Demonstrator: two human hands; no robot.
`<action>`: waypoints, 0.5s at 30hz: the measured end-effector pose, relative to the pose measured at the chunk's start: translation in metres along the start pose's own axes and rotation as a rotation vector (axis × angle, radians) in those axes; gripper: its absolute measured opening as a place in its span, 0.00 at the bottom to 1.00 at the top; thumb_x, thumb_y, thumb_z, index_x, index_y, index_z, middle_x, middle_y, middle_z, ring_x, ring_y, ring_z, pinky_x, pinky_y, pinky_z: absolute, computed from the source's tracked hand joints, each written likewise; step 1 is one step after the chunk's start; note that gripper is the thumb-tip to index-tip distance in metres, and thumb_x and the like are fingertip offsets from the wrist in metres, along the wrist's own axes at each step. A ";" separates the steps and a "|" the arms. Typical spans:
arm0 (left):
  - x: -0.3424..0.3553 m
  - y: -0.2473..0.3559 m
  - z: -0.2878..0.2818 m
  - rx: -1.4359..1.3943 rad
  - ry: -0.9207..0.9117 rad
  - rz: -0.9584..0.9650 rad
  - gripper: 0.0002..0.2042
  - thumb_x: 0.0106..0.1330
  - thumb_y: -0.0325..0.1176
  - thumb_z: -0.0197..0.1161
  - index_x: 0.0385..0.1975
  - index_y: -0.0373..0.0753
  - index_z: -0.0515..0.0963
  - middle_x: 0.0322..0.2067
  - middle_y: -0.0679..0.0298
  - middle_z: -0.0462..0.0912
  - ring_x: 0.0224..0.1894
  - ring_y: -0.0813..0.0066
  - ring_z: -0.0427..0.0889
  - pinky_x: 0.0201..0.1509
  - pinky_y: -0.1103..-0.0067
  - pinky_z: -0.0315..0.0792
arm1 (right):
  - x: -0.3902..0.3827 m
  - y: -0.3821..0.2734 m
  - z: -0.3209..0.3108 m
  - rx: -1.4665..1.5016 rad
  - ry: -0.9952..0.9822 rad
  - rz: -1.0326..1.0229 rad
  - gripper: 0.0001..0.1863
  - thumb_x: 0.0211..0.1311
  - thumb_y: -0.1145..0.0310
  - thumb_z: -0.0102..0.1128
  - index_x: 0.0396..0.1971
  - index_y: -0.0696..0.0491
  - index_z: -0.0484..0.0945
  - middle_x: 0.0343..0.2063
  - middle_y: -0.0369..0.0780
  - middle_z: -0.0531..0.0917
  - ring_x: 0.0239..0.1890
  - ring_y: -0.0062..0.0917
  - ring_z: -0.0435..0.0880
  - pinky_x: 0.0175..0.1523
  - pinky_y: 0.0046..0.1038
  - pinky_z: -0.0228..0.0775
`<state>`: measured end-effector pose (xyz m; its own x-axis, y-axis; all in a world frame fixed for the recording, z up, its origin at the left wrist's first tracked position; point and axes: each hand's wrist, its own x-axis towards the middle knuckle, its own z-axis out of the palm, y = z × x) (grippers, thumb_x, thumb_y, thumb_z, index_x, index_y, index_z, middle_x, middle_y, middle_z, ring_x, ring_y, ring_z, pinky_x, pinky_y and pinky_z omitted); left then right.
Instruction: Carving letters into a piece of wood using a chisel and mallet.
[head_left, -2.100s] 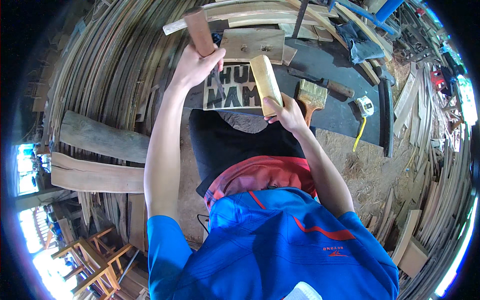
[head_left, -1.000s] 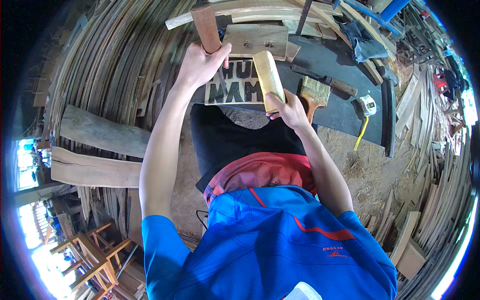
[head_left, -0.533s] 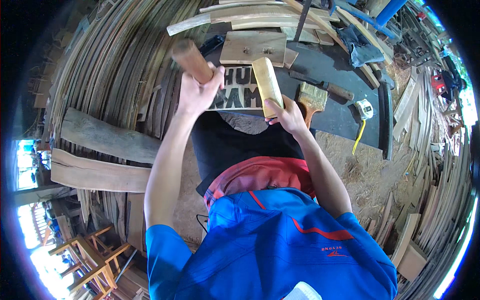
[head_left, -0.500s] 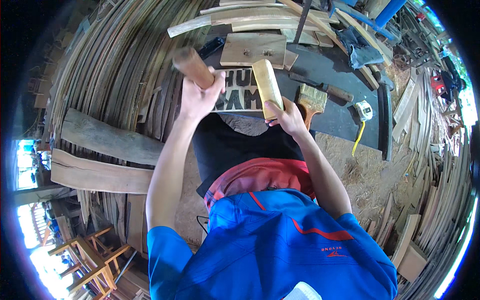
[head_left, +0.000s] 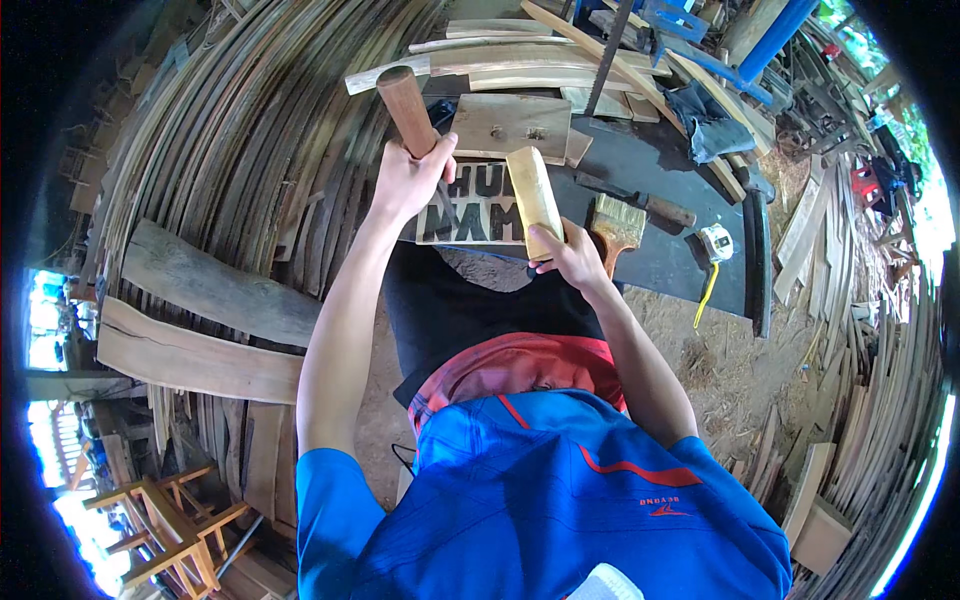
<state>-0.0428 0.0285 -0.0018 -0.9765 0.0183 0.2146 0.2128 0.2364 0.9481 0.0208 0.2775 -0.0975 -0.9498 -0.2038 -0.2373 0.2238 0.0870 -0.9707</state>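
My left hand (head_left: pixel 408 180) is closed round the brown wooden handle of a chisel (head_left: pixel 410 112). Below the fist a thin dark blade slants down to a small wooden board (head_left: pixel 430 232) with dark letter shapes on it. My right hand (head_left: pixel 577 255) grips the lower end of a pale yellowish wooden block (head_left: pixel 535 195), which tilts over the board's right part and hides some of it. Just right of that hand lies a wide paintbrush (head_left: pixel 615 225) with a wooden handle.
The dark worktable (head_left: pixel 700 265) also bears a tape measure (head_left: pixel 714 243) with its yellow tape out, a wooden-handled tool (head_left: pixel 668 210), a thick board (head_left: pixel 505 125) and a dark cloth (head_left: pixel 705 125). Stacked planks (head_left: pixel 260 130) rise at the left. A wooden stool frame (head_left: pixel 170 525) stands lower left.
My left hand has shifted slightly right, and the chisel handle, blurred before, now stands sharp and steeper. The whole scene sits a little lower in view. The right hand keeps its grip.
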 end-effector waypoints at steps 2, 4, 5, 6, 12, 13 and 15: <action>0.002 -0.007 -0.002 0.023 0.019 -0.019 0.19 0.67 0.38 0.62 0.12 0.38 0.75 0.13 0.69 0.77 0.17 0.83 0.73 0.25 0.80 0.64 | 0.001 -0.004 -0.001 0.001 -0.016 -0.005 0.25 0.64 0.54 0.60 0.43 0.65 0.76 0.28 0.44 0.84 0.26 0.23 0.86 0.29 0.26 0.79; 0.005 -0.008 -0.001 0.043 0.035 -0.036 0.20 0.67 0.38 0.62 0.12 0.38 0.74 0.13 0.69 0.77 0.17 0.83 0.73 0.25 0.80 0.64 | 0.003 -0.018 -0.009 -0.097 -0.030 0.001 0.26 0.63 0.52 0.60 0.42 0.65 0.76 0.26 0.44 0.84 0.24 0.23 0.84 0.28 0.25 0.77; 0.005 -0.008 0.000 0.022 0.029 -0.023 0.20 0.67 0.37 0.61 0.12 0.37 0.74 0.13 0.68 0.77 0.17 0.83 0.73 0.25 0.80 0.64 | 0.003 -0.028 -0.015 -0.128 -0.023 -0.079 0.26 0.62 0.50 0.61 0.40 0.63 0.76 0.25 0.43 0.83 0.23 0.22 0.83 0.28 0.25 0.76; 0.002 -0.009 0.001 0.004 0.026 -0.014 0.19 0.67 0.36 0.61 0.12 0.37 0.74 0.13 0.68 0.77 0.17 0.83 0.73 0.25 0.80 0.65 | -0.008 -0.064 -0.013 -0.157 0.011 -0.147 0.25 0.62 0.51 0.61 0.40 0.62 0.76 0.24 0.44 0.83 0.24 0.24 0.84 0.30 0.28 0.75; -0.018 0.005 0.008 -0.062 0.015 0.010 0.18 0.67 0.33 0.60 0.13 0.37 0.73 0.13 0.69 0.75 0.17 0.84 0.73 0.23 0.81 0.66 | -0.054 -0.228 -0.010 -0.334 0.252 -0.998 0.26 0.63 0.53 0.62 0.42 0.64 0.74 0.24 0.49 0.85 0.28 0.34 0.88 0.32 0.31 0.77; -0.020 0.004 0.008 -0.017 0.022 -0.006 0.18 0.67 0.33 0.60 0.12 0.37 0.72 0.13 0.69 0.75 0.17 0.85 0.73 0.23 0.81 0.66 | -0.058 -0.238 -0.006 -0.360 0.270 -1.090 0.27 0.63 0.51 0.62 0.43 0.65 0.74 0.23 0.49 0.84 0.28 0.36 0.88 0.31 0.32 0.77; -0.021 0.002 0.009 -0.002 0.003 0.032 0.18 0.67 0.34 0.61 0.13 0.36 0.74 0.13 0.68 0.76 0.18 0.84 0.75 0.24 0.80 0.67 | -0.054 -0.229 0.002 -0.873 0.236 -1.040 0.29 0.61 0.48 0.61 0.42 0.63 0.74 0.20 0.49 0.82 0.24 0.40 0.86 0.28 0.36 0.76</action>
<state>-0.0222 0.0370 -0.0064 -0.9690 0.0233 0.2458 0.2444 0.2334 0.9412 0.0214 0.2672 0.1377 -0.6279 -0.3902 0.6734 -0.7304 0.5942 -0.3367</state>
